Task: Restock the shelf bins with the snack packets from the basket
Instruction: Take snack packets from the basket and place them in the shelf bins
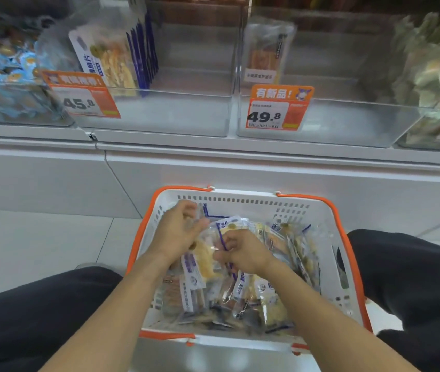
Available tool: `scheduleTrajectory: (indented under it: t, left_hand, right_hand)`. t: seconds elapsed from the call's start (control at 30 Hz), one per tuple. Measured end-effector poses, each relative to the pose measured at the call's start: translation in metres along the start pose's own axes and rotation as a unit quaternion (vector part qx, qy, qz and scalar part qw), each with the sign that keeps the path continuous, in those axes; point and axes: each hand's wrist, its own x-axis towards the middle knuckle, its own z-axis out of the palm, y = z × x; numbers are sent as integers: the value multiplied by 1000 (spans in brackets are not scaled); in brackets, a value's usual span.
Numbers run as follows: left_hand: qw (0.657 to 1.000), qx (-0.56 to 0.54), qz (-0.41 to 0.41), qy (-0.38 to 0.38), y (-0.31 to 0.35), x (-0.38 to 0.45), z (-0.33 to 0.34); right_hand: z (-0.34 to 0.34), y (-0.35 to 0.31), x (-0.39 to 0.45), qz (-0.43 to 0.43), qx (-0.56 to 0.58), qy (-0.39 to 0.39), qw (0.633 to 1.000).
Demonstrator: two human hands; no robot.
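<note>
Snack packets (240, 277) fill basket (329, 218) (white, orange-rimmed); left hand (178, 232) and right hand (243, 253) each pinch one.

Orange price tag (278, 108) reading 49.8 sits at 12 o'clock; a second orange tag (83, 96) reading 45.8 sits at 10 o'clock, blurred. White shelf ledge (240, 149) runs across beneath both. Pale tiled floor (39, 237) lies at 9 o'clock. Dark trouser legs (414, 277) occupy 4 and 8 o'clock.
</note>
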Motion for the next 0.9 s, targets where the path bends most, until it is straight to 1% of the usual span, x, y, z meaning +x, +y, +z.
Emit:
scheduleTrajectory:
  t: [0.03,0.1,0.17,0.23,0.3,0.37,0.43,0.47,0.53,0.6,0.63,0.7,0.73,0.8,0.87,0.9]
  left_hand:
    - [999,-24,-12,17,3,1,-4]
    - [994,-89,-62,-8,7,2,-12]
    - [986,-124,-100,-54,7,3,-17]
    - [980,-158,-109,-50,6,5,-19]
    - [974,-200,-104,-21,9,5,-24]
    - [973,-216,-82,-4,18,5,-34]
    - [972,-227,-50,13,30,5,-46]
    - [971,-235,-33,25,38,4,-51]
    - [966,-250,6,61,51,4,-62]
    - [959,-252,65,115,66,7,-75]
    - [954,-239,100,150,74,9,-84]
    - [940,-188,166,231,89,16,-107]
    - [930,-150,200,270,95,21,-121]
    - [907,-33,253,335,101,34,-152]
    - [891,99,261,358,96,53,-183]
    - [889,152,248,354,90,62,-198]
  right_hand:
    - [-4,-5,-2,11,55,18,998]
    - [-13,-14,-6,23,155,55,986]
    - [-20,-23,-7,18,211,76,974]
    - [-26,-31,-7,15,233,88,968]
    - [-31,-40,-8,13,221,95,970]
    - [-35,-51,-11,-12,186,95,978]
    - [-34,-66,-17,-53,134,115,983]
    - [-33,-76,-20,-80,108,138,981]
    - [-29,-99,-24,-145,43,198,969]
    - [-26,-128,-28,-228,-45,266,936]
    - [-26,-145,-31,-270,-70,299,913]
    - [-29,-180,-32,-348,-61,348,868]
    - [-32,-198,-31,-384,-58,370,844]
    - [-35,-234,-20,-438,-94,405,797]
    - [-35,-264,-3,-463,-153,422,764]
    - [-34,-277,7,-462,-184,418,761]
